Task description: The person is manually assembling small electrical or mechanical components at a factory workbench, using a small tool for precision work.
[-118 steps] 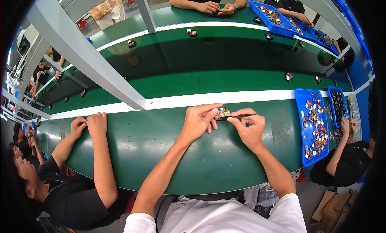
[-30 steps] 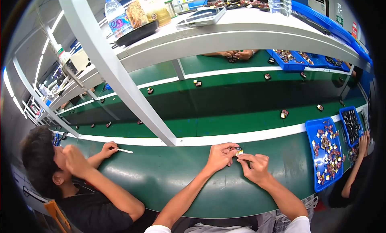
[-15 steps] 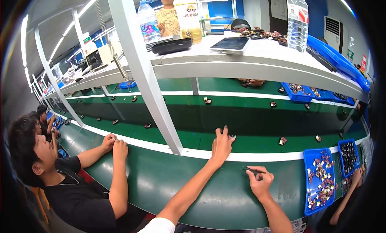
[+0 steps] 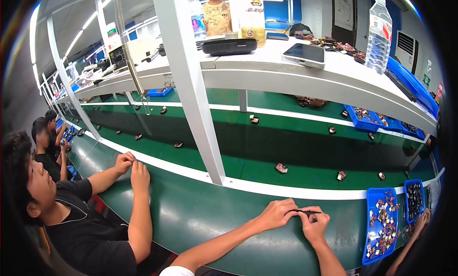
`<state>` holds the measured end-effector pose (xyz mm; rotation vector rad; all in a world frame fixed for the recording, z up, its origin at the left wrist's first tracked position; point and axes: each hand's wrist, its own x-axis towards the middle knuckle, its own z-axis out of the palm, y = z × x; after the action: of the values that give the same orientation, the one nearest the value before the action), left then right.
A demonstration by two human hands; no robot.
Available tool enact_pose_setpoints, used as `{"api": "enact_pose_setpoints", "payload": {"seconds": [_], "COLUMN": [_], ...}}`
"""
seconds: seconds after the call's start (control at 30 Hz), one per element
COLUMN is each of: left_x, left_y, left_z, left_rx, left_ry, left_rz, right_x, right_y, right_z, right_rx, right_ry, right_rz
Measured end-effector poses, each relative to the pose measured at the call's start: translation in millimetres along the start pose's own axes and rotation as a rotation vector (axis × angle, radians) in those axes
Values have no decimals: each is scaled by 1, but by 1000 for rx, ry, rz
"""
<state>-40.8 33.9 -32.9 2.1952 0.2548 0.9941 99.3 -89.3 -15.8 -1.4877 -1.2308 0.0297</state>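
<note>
My right hand (image 4: 316,224) holds a pair of black tweezers (image 4: 309,212) between thumb and fingers, above the green worktable (image 4: 214,228). My left hand (image 4: 278,215) has come up against it, its fingers closed at the thin tip of the tweezers. Whether anything small sits between those fingers is hidden. Beyond the white rail, a small dark part with red and white (image 4: 281,168) lies on the green conveyor belt (image 4: 257,173).
To my right stand a blue tray of small parts (image 4: 381,223) and a blue tray of black pieces (image 4: 414,199). A white post (image 4: 191,85) and an overhead shelf (image 4: 305,83) rise ahead. A co-worker (image 4: 86,214) sits on my left; another person's hand (image 4: 422,221) reaches in at right.
My left hand has drawn back from the belt to the tweezers in my right hand. A small part now lies on the belt where the left hand was. The view has shifted slightly.
</note>
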Motion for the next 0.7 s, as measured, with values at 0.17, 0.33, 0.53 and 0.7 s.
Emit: {"api": "enact_pose_setpoints", "payload": {"seconds": [0.17,0.33,0.53,0.7], "left_x": [-2,-3,-4,-5], "left_y": [2,3,6,6], "left_z": [1,2,1,2], "left_rx": [-4,71,144,171], "left_ry": [-16,3,14,5], "left_rz": [-14,21,73,89], "right_x": [-3,-3,0,-1], "right_y": [4,6,-1,1], "right_z": [-3,-1,-5,-3], "right_rx": [21,70,7,38], "right_ry": [-18,-9,-55,-27], "right_rz": [34,42,97,56]}}
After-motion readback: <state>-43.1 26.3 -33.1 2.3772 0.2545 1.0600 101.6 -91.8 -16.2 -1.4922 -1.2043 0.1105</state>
